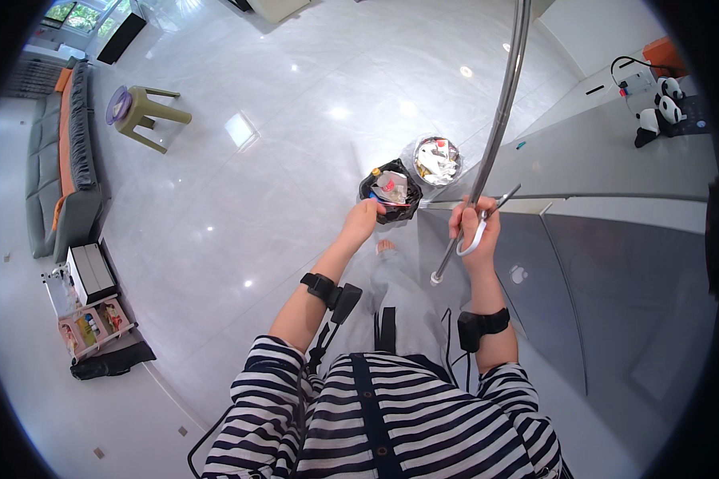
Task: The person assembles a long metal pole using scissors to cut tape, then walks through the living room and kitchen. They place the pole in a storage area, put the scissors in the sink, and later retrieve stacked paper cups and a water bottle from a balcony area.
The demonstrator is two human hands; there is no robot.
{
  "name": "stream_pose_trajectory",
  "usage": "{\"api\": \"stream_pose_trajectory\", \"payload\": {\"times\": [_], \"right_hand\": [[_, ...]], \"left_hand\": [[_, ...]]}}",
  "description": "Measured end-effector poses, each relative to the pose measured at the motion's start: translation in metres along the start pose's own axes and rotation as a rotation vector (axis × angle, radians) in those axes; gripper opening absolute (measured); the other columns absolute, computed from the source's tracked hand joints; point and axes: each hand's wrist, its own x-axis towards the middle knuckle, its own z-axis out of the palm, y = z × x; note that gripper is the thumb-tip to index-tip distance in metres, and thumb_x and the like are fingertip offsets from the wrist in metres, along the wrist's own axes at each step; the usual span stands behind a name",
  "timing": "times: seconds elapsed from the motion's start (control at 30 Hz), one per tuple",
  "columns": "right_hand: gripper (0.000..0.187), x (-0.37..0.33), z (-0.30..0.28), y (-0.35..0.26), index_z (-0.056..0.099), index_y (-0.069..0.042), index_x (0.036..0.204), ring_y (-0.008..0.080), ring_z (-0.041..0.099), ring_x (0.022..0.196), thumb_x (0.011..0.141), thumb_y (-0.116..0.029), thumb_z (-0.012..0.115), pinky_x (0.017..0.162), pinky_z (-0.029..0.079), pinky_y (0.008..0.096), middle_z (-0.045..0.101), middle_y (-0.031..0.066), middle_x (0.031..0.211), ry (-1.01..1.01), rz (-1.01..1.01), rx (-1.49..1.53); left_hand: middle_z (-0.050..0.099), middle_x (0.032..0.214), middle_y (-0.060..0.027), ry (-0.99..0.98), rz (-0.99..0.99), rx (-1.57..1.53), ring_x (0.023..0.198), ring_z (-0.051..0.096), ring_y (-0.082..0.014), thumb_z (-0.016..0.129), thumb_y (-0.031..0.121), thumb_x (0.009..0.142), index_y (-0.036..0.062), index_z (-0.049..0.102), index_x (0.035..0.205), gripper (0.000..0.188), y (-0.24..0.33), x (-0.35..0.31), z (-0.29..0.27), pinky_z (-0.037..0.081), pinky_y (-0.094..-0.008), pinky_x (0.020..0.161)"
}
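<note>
The buttoned top [427,419] is striped navy and white, the trousers [415,323] pale grey, the forearm bands [473,331] black.

Head-worn wide fisheye here, left one of the pair, tipped steeply down past a striped shirt [327,431]. Shirt's super close at the bottom, left hand [365,214] and right hand [479,227] sit further out, floor [280,199] stretches well beyond.

Bright room, daylight at the upper-left window [82,17], white glare spots on the glossy floor [287,195], fisheye-curved edges, black corners.
</note>
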Motion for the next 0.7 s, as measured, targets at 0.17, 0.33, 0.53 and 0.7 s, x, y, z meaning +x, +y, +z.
{"api": "stream_pose_trajectory", "payload": {"times": [0.17,0.33,0.53,0.7], "right_hand": [[0.021,0.001,-0.013,0.010,0.045,-0.003,0.104,0.0090,0.049,0.055,0.095,-0.020,0.054,0.050,0.040,0.0218,0.056,0.0075,0.072,-0.002,-0.011,0.020],[0.030,0.000,-0.019,0.016,0.045,-0.005,0.101,0.0102,0.048,0.052,0.093,-0.031,0.056,0.047,0.038,0.0217,0.055,0.0080,0.068,0.049,0.052,-0.032],[0.024,0.003,-0.030,0.020,0.044,-0.002,0.103,0.0092,0.049,0.057,0.094,-0.021,0.055,0.051,0.040,0.0219,0.057,0.0083,0.073,0.012,0.062,0.027],[0.023,0.006,-0.034,0.025,0.045,-0.001,0.102,0.0088,0.050,0.058,0.093,-0.019,0.056,0.052,0.040,0.0216,0.057,0.0087,0.073,0.018,0.069,0.029]], "left_hand": [[0.058,0.103,-0.0092,-0.043,-0.107,-0.083,0.087,0.056,-0.0174,0.052,0.009,0.088,-0.0022,0.049,0.116,0.030,-0.019,0.047,0.030,0.045,-0.0294,0.079],[0.060,0.107,-0.0118,-0.039,-0.171,-0.147,0.096,0.056,-0.0162,0.056,0.005,0.086,-0.0052,0.046,0.120,0.038,-0.037,0.084,0.046,0.046,-0.0277,0.081],[0.065,0.099,-0.0150,-0.091,-0.327,-0.218,0.075,0.065,-0.0191,0.048,0.019,0.094,-0.0058,0.050,0.117,0.034,-0.037,0.104,0.058,0.052,-0.0296,0.066],[0.068,0.086,-0.0134,-0.214,-0.378,-0.050,0.062,0.065,-0.0163,0.039,0.028,0.098,-0.0059,0.059,0.105,0.040,-0.033,0.109,0.061,0.052,-0.0283,0.054]]}}
